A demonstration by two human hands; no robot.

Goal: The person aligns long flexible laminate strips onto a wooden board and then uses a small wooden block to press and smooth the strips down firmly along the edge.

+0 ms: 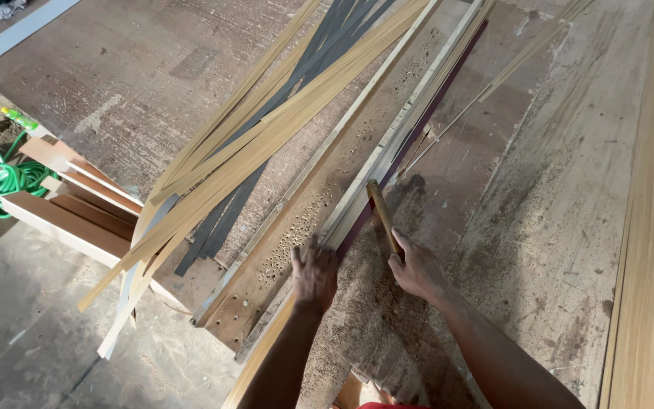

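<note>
The wooden stick (pixel 381 215) stood tilted over the workbench (pixel 554 189), its lower end enclosed in the right hand (pixel 416 271) and its upper end resting against the edge of the long pale strip (pixel 387 151). The right hand's fingers were closed around the stick. The left hand (pixel 314 274) lay just beside it, pressed flat on the same strip, fingers curled down; it gripped nothing separate. Sawdust (pixel 372 303) covered the bench below both hands. To the left, a bundle of pale and dark veneer strips (pixel 266 136) overhung the bench edge. A green hose (pixel 9 180) lay coiled on the floor.
</note>
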